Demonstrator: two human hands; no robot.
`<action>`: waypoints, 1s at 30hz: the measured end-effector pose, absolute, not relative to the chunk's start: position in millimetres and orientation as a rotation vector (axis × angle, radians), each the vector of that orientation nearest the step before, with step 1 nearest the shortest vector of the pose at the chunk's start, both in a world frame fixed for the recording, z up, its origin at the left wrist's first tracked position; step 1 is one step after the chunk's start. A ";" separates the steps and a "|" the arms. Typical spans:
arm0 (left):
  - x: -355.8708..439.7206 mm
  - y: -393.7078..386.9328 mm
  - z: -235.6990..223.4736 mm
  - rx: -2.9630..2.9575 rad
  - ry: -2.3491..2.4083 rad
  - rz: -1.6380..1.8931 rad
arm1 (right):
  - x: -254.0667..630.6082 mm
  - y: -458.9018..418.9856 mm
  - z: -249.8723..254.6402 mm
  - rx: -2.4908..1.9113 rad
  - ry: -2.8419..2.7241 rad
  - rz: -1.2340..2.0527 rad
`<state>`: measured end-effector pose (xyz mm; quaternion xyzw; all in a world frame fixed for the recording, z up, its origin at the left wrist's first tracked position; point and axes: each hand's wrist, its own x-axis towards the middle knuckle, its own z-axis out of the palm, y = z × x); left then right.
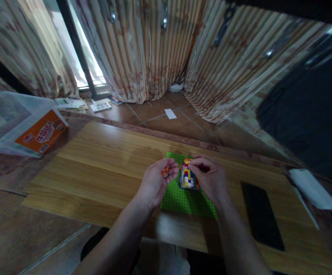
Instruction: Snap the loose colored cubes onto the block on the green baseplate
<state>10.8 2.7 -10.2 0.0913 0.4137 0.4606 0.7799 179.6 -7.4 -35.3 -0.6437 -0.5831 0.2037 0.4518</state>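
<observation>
A green studded baseplate (187, 204) lies on the wooden table. On it stands a small model of toy bricks (187, 175) in yellow, white, red, orange and blue. My left hand (156, 181) is palm up at the model's left, its fingers slightly curled, cupping several small orange toy bricks (165, 171). My right hand (210, 176) reaches over the model's right side. Its thumb and fingertips are pinched together at the upper part of the model; whatever they hold is too small to make out. The hand hides part of the model's right side.
A black phone-like slab (262, 215) lies on the wooden table (105, 164) to the right. Beyond it is a pale flat object (314, 188). A clear plastic bin (19, 126) with an orange label stands at the left. Papers (101, 106) lie on the floor near striped curtains (143, 53).
</observation>
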 end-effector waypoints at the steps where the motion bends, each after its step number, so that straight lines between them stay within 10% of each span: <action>1: 10.8 2.8 -10.1 0.195 0.897 0.993 | 179.8 -7.4 -35.6 -1.592 -1.449 0.492; 30: 9.4 -1.3 -6.1 0.201 0.635 0.959 | 137.3 -22.3 -16.6 -1.439 -1.895 0.200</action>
